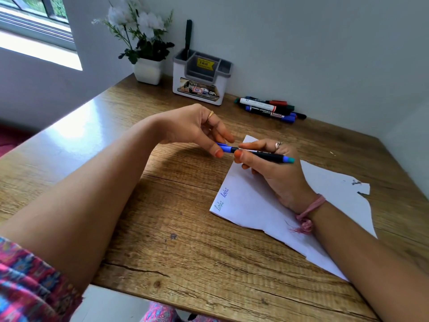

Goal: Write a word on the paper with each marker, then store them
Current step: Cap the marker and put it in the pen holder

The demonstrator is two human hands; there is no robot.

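Near the middle of the frame the two hands meet over the wooden desk (176, 228). The right hand (274, 173) grips the black barrel of a blue marker (262, 156), thumb and fingers curled round it, so that the marker lies almost level, its teal-tipped rear end pointing toward the right of the frame. The left hand (197, 129) pinches the blue cap (224, 148) between thumb and fingertips at the marker's other end; the cap touches the barrel, and whether it is fully seated cannot be told. Each hand wears a ring, and a pink thread band (310, 211) circles the right wrist.

Under the right hand lies a white sheet of paper (260, 205) with a torn right edge, set at an angle in the centre right of the frame. Along its left edge two short handwritten words (223, 199) show, one in green ink and one in blue.

In the upper right, close to the wall, a loose pile of markers (269, 107) lies on the desk with blue, green, red and black caps. To their left stands a white and grey desk organizer (201, 76) bearing a yellow price sticker, with one dark marker (188, 36) standing upright in its rear left compartment. Left of that is a white pot of white flowers (148, 69), and a window (34, 22) fills the upper left corner.
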